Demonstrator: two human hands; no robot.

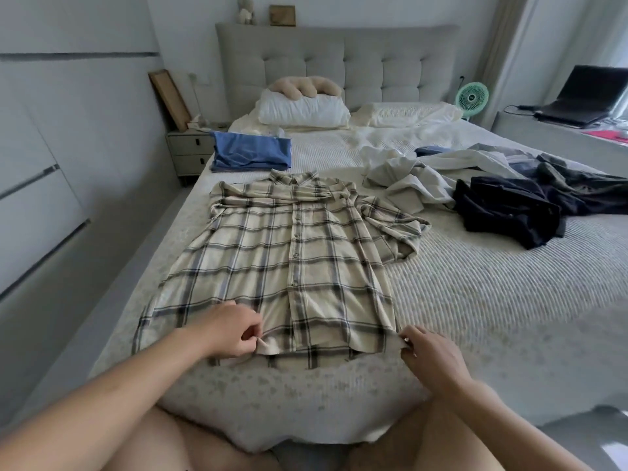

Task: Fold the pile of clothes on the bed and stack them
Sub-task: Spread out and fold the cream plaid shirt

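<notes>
A cream plaid button shirt (289, 260) lies spread flat, buttons up, on the near left part of the bed (492, 300), collar away from me. My left hand (231, 329) pinches its bottom hem near the button placket. My right hand (431, 358) pinches the hem's right corner. The shirt's right sleeve is bunched beside it. A folded blue garment (251, 154) rests on the far left of the bed. An unfolded pile (482, 192) of white, grey and dark navy clothes sprawls at the right.
Pillows (302, 110) and a rumpled sheet lie at the headboard. A nightstand (190, 151) stands left of the bed, a white wardrobe wall (51, 185) beyond it. A green fan (471, 98) and a laptop (584, 96) sit at the right. My knees touch the bed's foot.
</notes>
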